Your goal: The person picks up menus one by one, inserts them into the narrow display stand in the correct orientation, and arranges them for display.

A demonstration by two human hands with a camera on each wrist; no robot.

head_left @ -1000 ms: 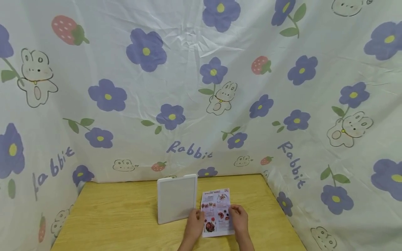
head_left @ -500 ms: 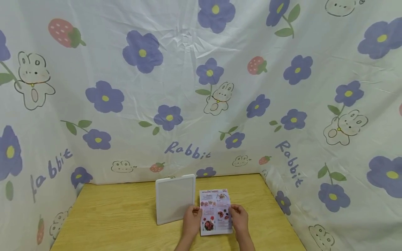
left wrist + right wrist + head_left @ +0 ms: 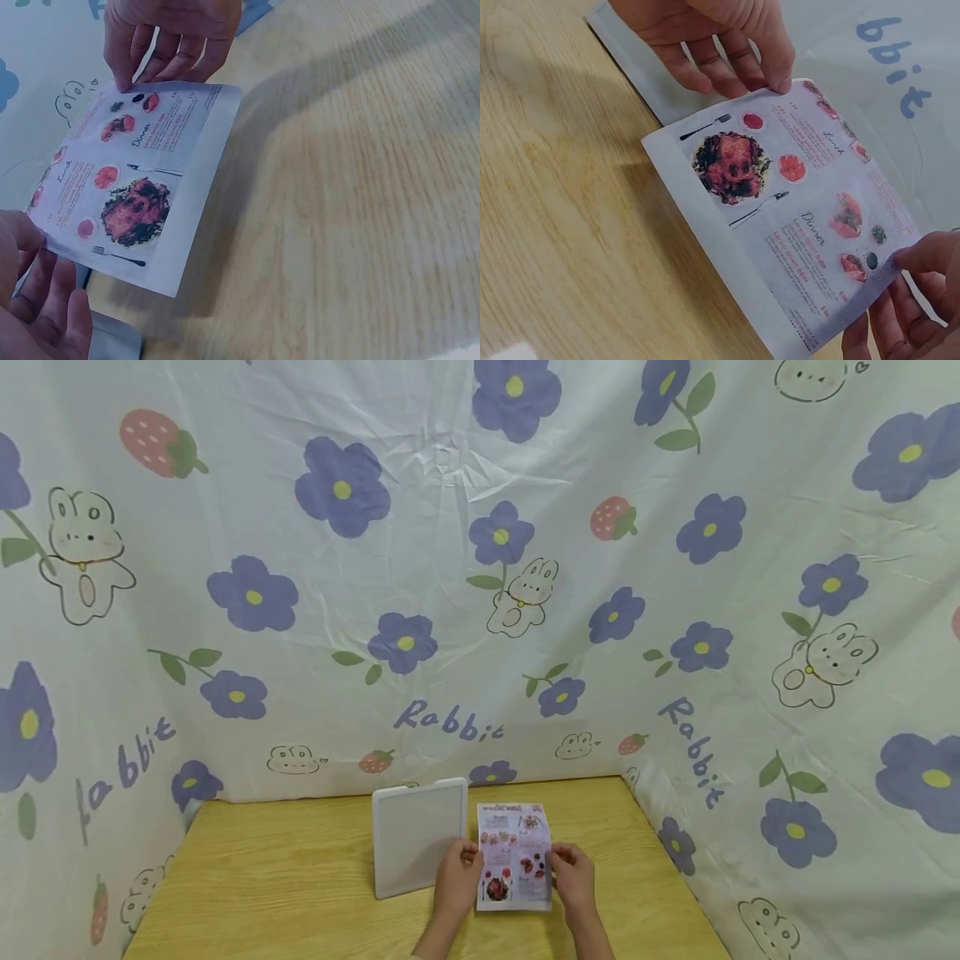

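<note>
A printed paper menu (image 3: pixel 514 860) with food pictures is held up over the table by both hands. My left hand (image 3: pixel 457 878) pinches its left edge between thumb and fingers. On the opposite edge, my right hand (image 3: pixel 573 878) pinches the sheet the same way. Both wrist views show the menu (image 3: pixel 139 187) tilted above the wood, its shadow falling below. Just left of the sheet a white framed board (image 3: pixel 418 837) stands upright, leaning slightly. The left hand overlaps the board's lower right corner in the head view; whether they touch I cannot tell.
The wooden table (image 3: pixel 277 868) spreads out on both sides of the hands. A white curtain (image 3: pixel 442 560) printed with purple flowers, strawberries and rabbits hangs behind it and along both sides.
Both hands keep hold of the menu, which has shifted slightly left, then risen a little. The left hand has moved a bit left and up with it. The white board stays standing.
</note>
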